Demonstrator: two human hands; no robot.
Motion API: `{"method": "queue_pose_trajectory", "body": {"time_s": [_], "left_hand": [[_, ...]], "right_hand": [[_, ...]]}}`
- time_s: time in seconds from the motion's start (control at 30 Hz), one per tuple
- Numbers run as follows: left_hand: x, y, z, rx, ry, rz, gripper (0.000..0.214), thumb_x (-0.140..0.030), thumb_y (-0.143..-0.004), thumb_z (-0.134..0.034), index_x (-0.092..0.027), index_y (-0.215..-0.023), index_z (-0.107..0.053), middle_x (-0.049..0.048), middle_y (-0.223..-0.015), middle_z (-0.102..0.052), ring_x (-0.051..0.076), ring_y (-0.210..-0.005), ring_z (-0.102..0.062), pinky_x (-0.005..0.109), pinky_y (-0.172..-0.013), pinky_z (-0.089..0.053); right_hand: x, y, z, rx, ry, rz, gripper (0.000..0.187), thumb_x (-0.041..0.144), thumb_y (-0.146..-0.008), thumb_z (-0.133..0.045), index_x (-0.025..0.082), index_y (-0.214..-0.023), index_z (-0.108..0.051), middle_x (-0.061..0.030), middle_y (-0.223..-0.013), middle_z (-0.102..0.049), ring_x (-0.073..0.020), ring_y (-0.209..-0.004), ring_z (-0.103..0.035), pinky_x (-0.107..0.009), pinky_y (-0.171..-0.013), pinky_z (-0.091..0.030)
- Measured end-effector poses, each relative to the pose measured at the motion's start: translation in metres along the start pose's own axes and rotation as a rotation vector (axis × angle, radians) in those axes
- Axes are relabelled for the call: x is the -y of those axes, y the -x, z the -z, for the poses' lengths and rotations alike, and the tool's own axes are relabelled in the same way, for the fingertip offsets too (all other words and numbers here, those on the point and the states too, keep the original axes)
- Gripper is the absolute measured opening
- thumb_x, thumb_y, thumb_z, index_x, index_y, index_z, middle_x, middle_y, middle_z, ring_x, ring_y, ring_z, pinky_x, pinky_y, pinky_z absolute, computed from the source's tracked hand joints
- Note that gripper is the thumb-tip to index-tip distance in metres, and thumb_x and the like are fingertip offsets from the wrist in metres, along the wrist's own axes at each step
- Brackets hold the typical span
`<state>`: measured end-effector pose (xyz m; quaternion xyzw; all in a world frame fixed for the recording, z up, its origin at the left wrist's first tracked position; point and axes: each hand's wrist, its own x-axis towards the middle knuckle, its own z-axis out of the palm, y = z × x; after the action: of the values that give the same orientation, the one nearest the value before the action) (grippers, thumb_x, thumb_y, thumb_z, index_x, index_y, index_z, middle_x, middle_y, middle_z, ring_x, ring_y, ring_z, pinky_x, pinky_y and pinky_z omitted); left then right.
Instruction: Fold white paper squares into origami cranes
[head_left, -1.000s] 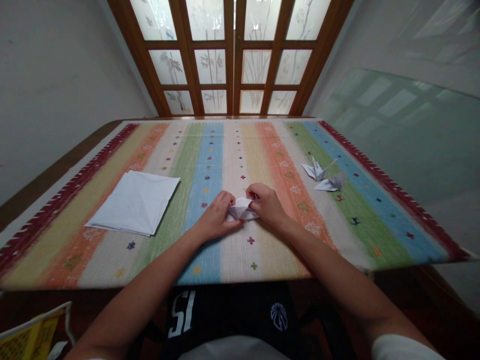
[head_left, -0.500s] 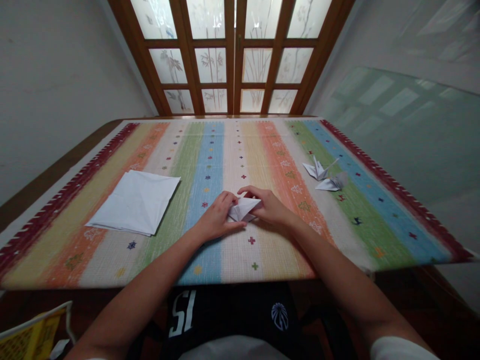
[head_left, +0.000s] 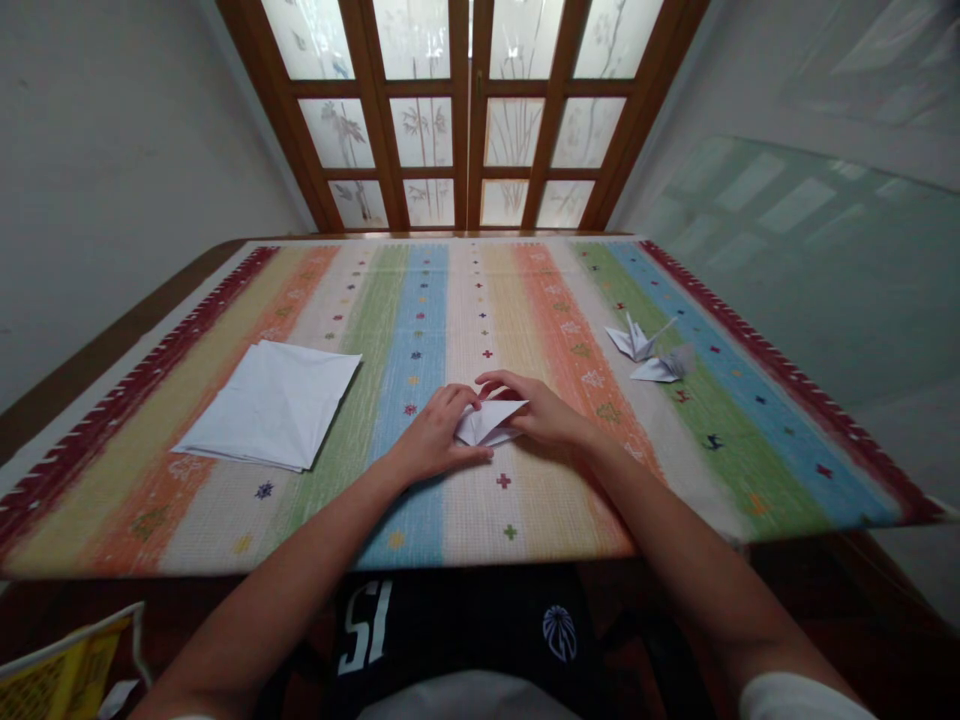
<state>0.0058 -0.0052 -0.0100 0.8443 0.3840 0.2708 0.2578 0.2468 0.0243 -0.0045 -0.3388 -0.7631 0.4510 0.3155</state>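
A small piece of folded white paper [head_left: 486, 422] is between my two hands, close above the striped tablecloth [head_left: 465, 330]. My left hand [head_left: 442, 430] grips its left end, with the thumb along the near side and the fingers over the far side. On the right, my right hand [head_left: 531, 405] holds the other end, its fingers curled around the back; that thumb is mostly hidden by the paper. One pointed flap of the paper sticks out toward the right hand.
A stack of white paper sheets [head_left: 274, 405] lies to the left. Two folded paper cranes [head_left: 637, 340] sit at the right. A yellow basket [head_left: 64, 670] stands below the table's near left edge. Wooden glazed doors [head_left: 469, 110] are beyond the table.
The pointed flap of the folded paper now reaches slightly further right and lies flatter. My right hand has shifted a little to the right; the left hand has barely moved.
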Motion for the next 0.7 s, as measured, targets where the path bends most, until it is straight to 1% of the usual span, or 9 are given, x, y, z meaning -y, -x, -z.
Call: {"method": "queue_pose_trajectory", "body": {"time_s": [0.1,0.17,0.27,0.33,0.37,0.43,0.5,0.6,0.7], "left_hand": [[0.001,0.002,0.001,0.025,-0.019,0.005,0.061,-0.044,-0.077,-0.096,-0.025,-0.122,-0.060,0.0120,-0.136,-0.061,0.034,-0.130,-0.060,0.055,-0.113,-0.051],[0.000,0.003,0.002,0.059,-0.020,0.005,0.058,-0.047,-0.079,-0.094,-0.025,-0.123,-0.063,0.0123,-0.136,-0.061,0.034,-0.127,-0.062,0.053,-0.112,-0.052],[-0.002,0.003,0.003,0.094,-0.036,0.008,0.036,-0.047,-0.095,-0.077,-0.023,-0.120,-0.067,0.0130,-0.135,-0.062,0.031,-0.121,-0.065,0.052,-0.110,-0.054],[-0.003,0.003,0.002,0.094,-0.048,0.007,0.024,-0.040,-0.104,-0.062,-0.022,-0.118,-0.070,0.0129,-0.133,-0.064,0.029,-0.120,-0.066,0.051,-0.111,-0.054],[-0.003,0.003,0.002,0.091,-0.053,0.005,0.022,-0.035,-0.105,-0.059,-0.023,-0.118,-0.070,0.0126,-0.132,-0.064,0.029,-0.120,-0.066,0.051,-0.112,-0.053],[-0.002,0.004,0.001,0.088,-0.069,0.001,0.022,-0.031,-0.100,-0.063,-0.023,-0.119,-0.070,0.0122,-0.133,-0.064,0.029,-0.123,-0.065,0.051,-0.113,-0.053],[0.000,0.004,0.001,0.089,-0.090,0.001,0.027,-0.030,-0.094,-0.071,-0.024,-0.120,-0.070,0.0127,-0.135,-0.063,0.031,-0.127,-0.063,0.052,-0.115,-0.052],[0.003,0.005,0.001,0.092,-0.112,0.002,0.032,-0.033,-0.090,-0.077,-0.024,-0.120,-0.071,0.0136,-0.139,-0.063,0.034,-0.131,-0.059,0.056,-0.116,-0.050],[0.005,0.005,0.002,0.087,-0.107,0.003,0.036,-0.035,-0.089,-0.080,-0.026,-0.122,-0.071,0.0128,-0.141,-0.064,0.034,-0.131,-0.059,0.057,-0.116,-0.050]], "right_hand": [[0.001,0.001,0.009,0.031,-0.053,-0.038,0.057,0.004,-0.074,-0.060,0.025,-0.125,-0.071,-0.0072,-0.124,-0.079,-0.0222,-0.103,-0.077,-0.036,-0.087,-0.061],[0.001,0.001,0.017,0.008,-0.010,-0.058,0.044,0.005,-0.075,-0.054,0.023,-0.107,-0.077,-0.0047,-0.107,-0.081,-0.0201,-0.095,-0.076,-0.034,-0.086,-0.059],[0.002,0.001,0.027,-0.131,0.045,-0.072,0.029,0.014,-0.088,-0.051,0.022,-0.091,-0.078,-0.0040,-0.090,-0.079,-0.0190,-0.083,-0.072,-0.033,-0.079,-0.056],[0.003,0.002,0.028,-0.165,0.082,-0.053,0.023,0.025,-0.096,-0.056,0.021,-0.094,-0.078,-0.0040,-0.088,-0.078,-0.0188,-0.079,-0.069,-0.032,-0.074,-0.054],[0.003,0.003,0.026,-0.137,0.116,-0.046,0.019,0.030,-0.097,-0.062,0.021,-0.097,-0.079,-0.0036,-0.088,-0.078,-0.0184,-0.078,-0.068,-0.031,-0.072,-0.052],[0.001,0.004,0.021,-0.036,0.206,-0.035,0.014,0.033,-0.090,-0.077,0.022,-0.099,-0.080,-0.0027,-0.089,-0.076,-0.0174,-0.074,-0.065,-0.030,-0.070,-0.050],[-0.003,0.006,0.016,0.035,0.289,-0.033,0.019,0.025,-0.081,-0.087,0.024,-0.099,-0.081,-0.0021,-0.090,-0.074,-0.0172,-0.074,-0.063,-0.031,-0.070,-0.050],[-0.008,0.006,0.011,0.041,0.335,-0.040,0.029,0.017,-0.076,-0.091,0.025,-0.101,-0.080,-0.0012,-0.089,-0.071,-0.0182,-0.076,-0.061,-0.032,-0.070,-0.049],[-0.009,0.006,0.011,0.049,0.321,-0.042,0.031,0.014,-0.078,-0.089,0.026,-0.105,-0.079,-0.0009,-0.090,-0.071,-0.0184,-0.077,-0.061,-0.032,-0.071,-0.050]]}}
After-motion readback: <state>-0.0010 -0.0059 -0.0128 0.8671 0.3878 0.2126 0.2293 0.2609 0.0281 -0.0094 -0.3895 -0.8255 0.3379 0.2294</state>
